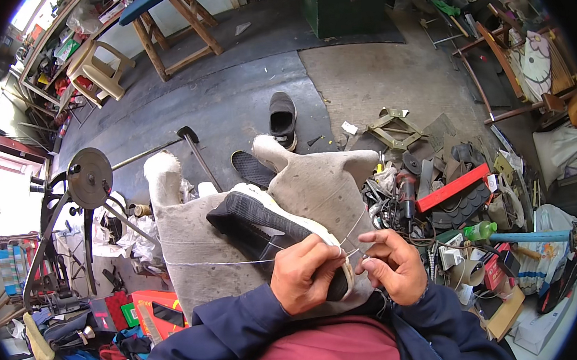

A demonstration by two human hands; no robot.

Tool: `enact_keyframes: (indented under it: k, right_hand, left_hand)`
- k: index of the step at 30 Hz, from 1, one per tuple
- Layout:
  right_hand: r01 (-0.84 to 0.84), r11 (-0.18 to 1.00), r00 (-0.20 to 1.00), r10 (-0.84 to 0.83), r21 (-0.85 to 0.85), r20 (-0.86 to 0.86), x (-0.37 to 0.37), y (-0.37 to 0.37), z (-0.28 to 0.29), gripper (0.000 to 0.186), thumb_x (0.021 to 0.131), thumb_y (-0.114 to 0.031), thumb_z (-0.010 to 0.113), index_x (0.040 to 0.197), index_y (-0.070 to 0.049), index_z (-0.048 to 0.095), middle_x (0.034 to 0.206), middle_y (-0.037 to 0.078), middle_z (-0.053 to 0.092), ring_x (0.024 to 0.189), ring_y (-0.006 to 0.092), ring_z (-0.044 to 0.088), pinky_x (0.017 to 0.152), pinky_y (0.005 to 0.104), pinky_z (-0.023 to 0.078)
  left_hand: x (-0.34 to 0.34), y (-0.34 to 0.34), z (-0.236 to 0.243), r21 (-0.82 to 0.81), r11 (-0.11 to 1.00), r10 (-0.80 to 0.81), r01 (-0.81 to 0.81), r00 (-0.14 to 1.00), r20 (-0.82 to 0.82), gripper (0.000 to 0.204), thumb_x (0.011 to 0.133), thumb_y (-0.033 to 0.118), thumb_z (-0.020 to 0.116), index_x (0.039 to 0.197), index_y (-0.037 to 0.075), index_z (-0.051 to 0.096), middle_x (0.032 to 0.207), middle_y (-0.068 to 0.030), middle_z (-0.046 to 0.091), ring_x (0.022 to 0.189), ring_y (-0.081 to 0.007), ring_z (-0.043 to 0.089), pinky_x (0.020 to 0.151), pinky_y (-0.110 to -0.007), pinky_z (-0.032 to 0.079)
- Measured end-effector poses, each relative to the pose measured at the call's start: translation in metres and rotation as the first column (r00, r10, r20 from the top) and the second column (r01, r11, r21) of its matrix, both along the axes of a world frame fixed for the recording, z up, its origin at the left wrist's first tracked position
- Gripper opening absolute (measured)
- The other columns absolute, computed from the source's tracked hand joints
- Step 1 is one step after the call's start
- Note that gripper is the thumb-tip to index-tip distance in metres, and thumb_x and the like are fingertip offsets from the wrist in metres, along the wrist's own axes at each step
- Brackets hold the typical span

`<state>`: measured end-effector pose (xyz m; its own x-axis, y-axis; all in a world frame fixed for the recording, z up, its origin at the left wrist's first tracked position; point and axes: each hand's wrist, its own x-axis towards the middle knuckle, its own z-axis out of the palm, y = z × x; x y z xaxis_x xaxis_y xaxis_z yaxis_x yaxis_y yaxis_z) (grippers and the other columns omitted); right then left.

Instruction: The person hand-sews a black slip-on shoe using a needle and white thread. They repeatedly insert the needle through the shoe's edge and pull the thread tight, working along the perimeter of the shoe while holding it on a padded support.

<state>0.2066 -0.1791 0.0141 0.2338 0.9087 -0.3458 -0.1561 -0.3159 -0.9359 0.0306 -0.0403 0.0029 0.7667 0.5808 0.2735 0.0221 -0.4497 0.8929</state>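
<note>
A black sneaker (259, 217) with a white sole lies slantwise over the grey spotted cloth (198, 284) on my lap, its near end by my hands. My left hand (306, 274) is closed at the sole's edge, pinching a white thread (224, 262). From there the thread runs left across the cloth, and another stretch slants up to the right. Close beside it, my right hand (393, 267) has its fingers curled, with thumb and fingertips around something small by the thread. What that small thing is cannot be made out.
Beyond the cloth are a dark slip-on shoe (282, 115) and a loose black sole (252, 169). A metal stand with a round wheel (91, 178) is on the left. Tools, a red bar (452, 187) and a green bottle (480, 231) crowd the right. Farther off stands a green chest (344, 4).
</note>
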Motion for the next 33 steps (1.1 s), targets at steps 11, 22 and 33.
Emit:
enact_keyframes:
  k: [11, 22, 33]
  right_hand:
    - [-0.106, 0.994, 0.974, 0.108, -0.022, 0.202, 0.005, 0.012, -0.003, 0.016, 0.096, -0.006, 0.065, 0.108, 0.003, 0.067, 0.084, 0.007, 0.074, 0.063, 0.0061, 0.059, 0.058, 0.0223, 0.048]
    - [0.855, 0.517, 0.396, -0.611, 0.033, -0.685, 0.073, 0.010, -0.030, 0.040, 0.109, -0.038, 0.046, 0.121, -0.004, 0.063, 0.072, -0.002, 0.050, 0.045, 0.0058, 0.031, 0.040, 0.0238, 0.028]
    - [-0.093, 0.995, 0.981, 0.096, -0.029, 0.167, 0.006, 0.022, -0.024, 0.021, 0.094, -0.013, 0.070, 0.110, 0.001, 0.071, 0.082, -0.001, 0.067, 0.070, 0.0023, 0.055, 0.064, 0.0198, 0.044]
  left_hand:
    - [-0.004, -0.001, 0.003, -0.160, 0.979, 0.117, -0.128, 0.990, -0.077, 0.014, 0.086, -0.004, 0.068, 0.099, -0.001, 0.063, 0.086, -0.0151, 0.063, 0.074, -0.0293, 0.066, 0.068, -0.034, 0.052]
    - [-0.002, -0.001, 0.001, -0.203, 0.971, 0.114, -0.129, 0.990, -0.084, 0.011, 0.089, -0.001, 0.066, 0.099, 0.000, 0.063, 0.088, -0.0147, 0.063, 0.077, -0.0280, 0.066, 0.071, -0.033, 0.052]
    - [-0.004, 0.001, 0.002, -0.184, 0.974, 0.114, -0.130, 0.989, -0.092, 0.009, 0.090, 0.001, 0.067, 0.099, 0.000, 0.064, 0.087, -0.0146, 0.063, 0.076, -0.0280, 0.065, 0.070, -0.034, 0.052]
